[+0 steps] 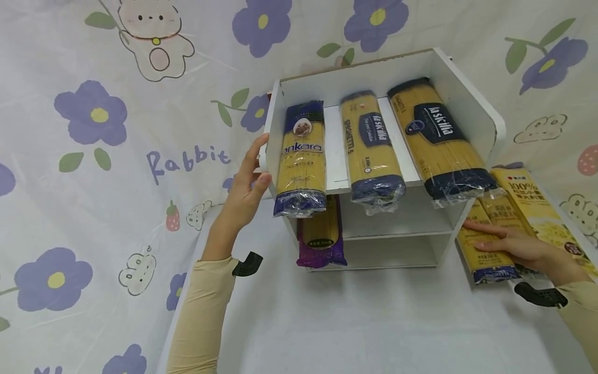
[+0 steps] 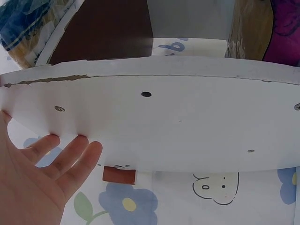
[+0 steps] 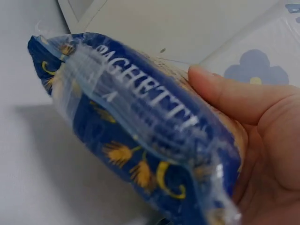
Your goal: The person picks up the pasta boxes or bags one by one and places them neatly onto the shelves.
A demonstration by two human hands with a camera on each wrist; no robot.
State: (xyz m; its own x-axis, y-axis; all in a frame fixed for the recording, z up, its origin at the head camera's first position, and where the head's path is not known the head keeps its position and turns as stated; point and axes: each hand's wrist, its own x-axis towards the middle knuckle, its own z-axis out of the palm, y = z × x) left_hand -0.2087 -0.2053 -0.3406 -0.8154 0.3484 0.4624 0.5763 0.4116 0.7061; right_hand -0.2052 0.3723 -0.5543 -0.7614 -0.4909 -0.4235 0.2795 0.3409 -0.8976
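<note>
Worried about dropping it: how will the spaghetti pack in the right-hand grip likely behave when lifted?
The spaghetti pack should probably stay fairly stiff, judging by its straight body. Its shiny wrapper looks somewhat slippery. The crinkled end film may fold if pinched.

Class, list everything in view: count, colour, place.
Table: one, white, underneath
Backdrop: one, patterned white, behind
Shelf unit: one, white, on table
Ankara pack: one, yellow-blue, top left
La Sicilia packs: two, yellow-navy, top middle, top right
Purple-ended pack: one, yellow-purple, lower left
Spaghetti pack: one, yellow-blue, right of shelf unit
Other packs: at least two, mostly yellow, beside spaghetti pack
Brown piece: one, reddish-brown, shelf unit's left rear
Wrist straps: two, black, wrists
Sleeves: two, beige, forearms
Left hand: one, touching shelf unit's left side
Right hand: one, gripping spaghetti pack
</note>
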